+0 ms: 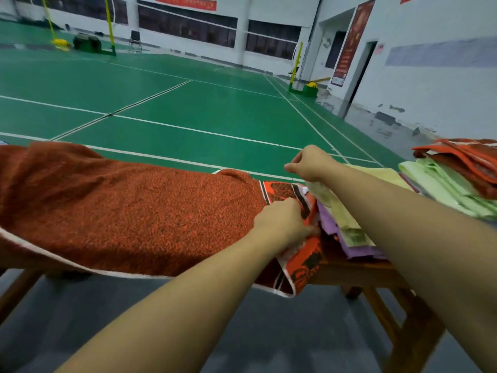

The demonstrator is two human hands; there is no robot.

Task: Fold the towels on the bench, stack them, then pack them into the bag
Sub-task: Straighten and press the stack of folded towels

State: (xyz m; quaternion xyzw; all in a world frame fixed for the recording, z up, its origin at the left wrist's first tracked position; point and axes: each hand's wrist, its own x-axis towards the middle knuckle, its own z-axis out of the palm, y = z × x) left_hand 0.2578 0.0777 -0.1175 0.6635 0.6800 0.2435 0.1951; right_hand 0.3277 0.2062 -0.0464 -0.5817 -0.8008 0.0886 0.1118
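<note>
The big rust-orange towel [129,208] lies spread along the desk [357,273], soft, heavy, floppy; its patterned end hem is the place to grip. My left hand [282,222] pinches that hem; my right hand [309,162], beyond it, seems to pinch a pale yellow towel [338,208]. Red banners behind are unreadable.

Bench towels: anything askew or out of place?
The big orange towel lies unfolded, its near edge hanging off the bench. Both hands, left and right, grip its patterned end. The purple and yellow towels beside it are a loose jumble.
</note>
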